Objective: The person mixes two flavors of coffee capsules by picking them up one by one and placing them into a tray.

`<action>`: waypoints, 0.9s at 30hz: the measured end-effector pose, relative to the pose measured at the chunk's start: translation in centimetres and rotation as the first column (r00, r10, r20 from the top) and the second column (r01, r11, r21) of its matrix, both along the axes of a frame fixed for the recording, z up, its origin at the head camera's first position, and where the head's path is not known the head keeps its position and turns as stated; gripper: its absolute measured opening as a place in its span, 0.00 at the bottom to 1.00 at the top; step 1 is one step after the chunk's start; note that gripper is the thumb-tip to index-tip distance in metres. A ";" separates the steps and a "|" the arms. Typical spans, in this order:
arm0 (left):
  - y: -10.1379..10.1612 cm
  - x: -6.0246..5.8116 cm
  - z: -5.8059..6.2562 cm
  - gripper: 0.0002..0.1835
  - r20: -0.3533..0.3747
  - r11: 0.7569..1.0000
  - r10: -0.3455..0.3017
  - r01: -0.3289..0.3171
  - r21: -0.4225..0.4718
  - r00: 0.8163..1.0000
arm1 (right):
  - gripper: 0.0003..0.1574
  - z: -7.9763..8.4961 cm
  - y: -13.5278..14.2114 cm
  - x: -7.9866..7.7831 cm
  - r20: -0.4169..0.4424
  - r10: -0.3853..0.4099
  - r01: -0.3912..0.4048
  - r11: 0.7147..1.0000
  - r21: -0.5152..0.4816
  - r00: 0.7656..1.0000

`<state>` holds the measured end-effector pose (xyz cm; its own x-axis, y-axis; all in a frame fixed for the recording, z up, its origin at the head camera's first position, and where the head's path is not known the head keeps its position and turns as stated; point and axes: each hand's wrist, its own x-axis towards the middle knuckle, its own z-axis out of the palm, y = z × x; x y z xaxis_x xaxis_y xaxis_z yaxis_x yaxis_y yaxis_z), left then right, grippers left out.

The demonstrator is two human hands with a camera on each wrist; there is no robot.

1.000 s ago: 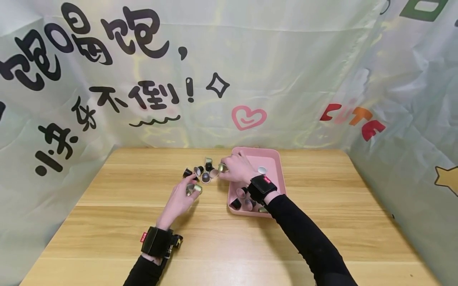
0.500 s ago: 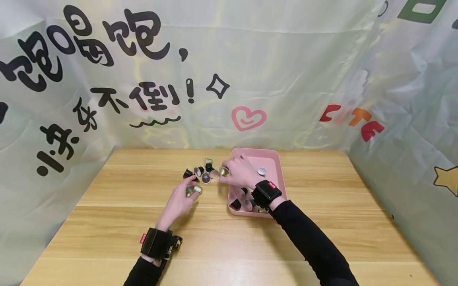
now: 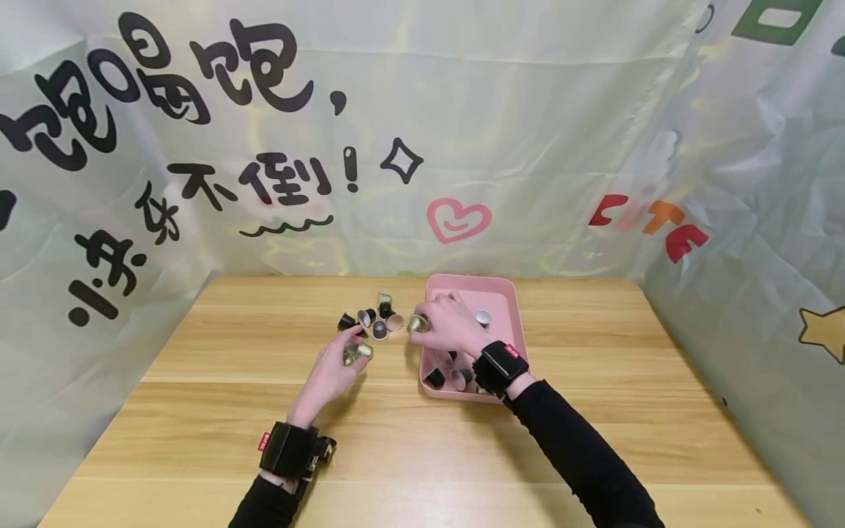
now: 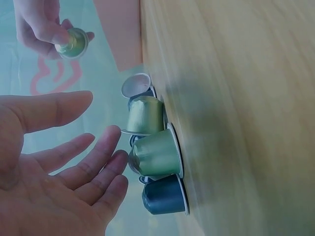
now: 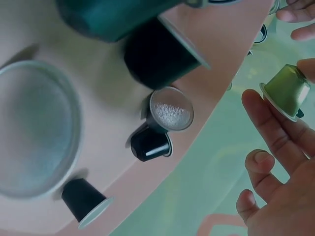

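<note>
My right hand (image 3: pixel 452 323) pinches a green-gold coffee capsule (image 5: pixel 287 89) between thumb and fingers, over the left edge of a pink tray (image 3: pixel 502 334). The left hand (image 3: pixel 331 369) is spread with nothing in its grasp; in the left wrist view its fingertips come right up to a green capsule (image 4: pixel 156 154). Beside that one are a paler green capsule (image 4: pixel 146 115) and a dark capsule (image 4: pixel 165 195). Behind the left fingertips, a cluster holds black capsules (image 3: pixel 346 321) and a capsule with its pale lid showing (image 3: pixel 394 323).
Several capsules lie in the tray, including a black one (image 3: pixel 435 378) near its front left corner and a white-lidded one (image 3: pixel 483 317) farther back. A printed cloth (image 3: pixel 528 147) stands behind the wooden table (image 3: pixel 594 425).
The right hand has moved a little right and nearer, carrying the green-gold capsule away from the cluster to the tray's edge. The left hand has stayed nearly still.
</note>
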<state>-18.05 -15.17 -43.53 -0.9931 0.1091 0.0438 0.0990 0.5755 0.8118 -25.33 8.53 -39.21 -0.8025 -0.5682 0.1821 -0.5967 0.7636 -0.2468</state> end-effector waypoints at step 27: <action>-0.2 0.0 0.2 0.36 0.006 1.000 0.005 -0.005 0.004 1.000 | 0.07 0.8 6.1 1.9 0.033 -0.052 0.052 0.999 0.000 0.998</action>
<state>-18.03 -15.39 -43.33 -0.9938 0.1043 0.0380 0.0912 0.5725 0.8148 -23.42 14.66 -38.43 -0.8365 -0.5254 0.1555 -0.5477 0.7932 -0.2661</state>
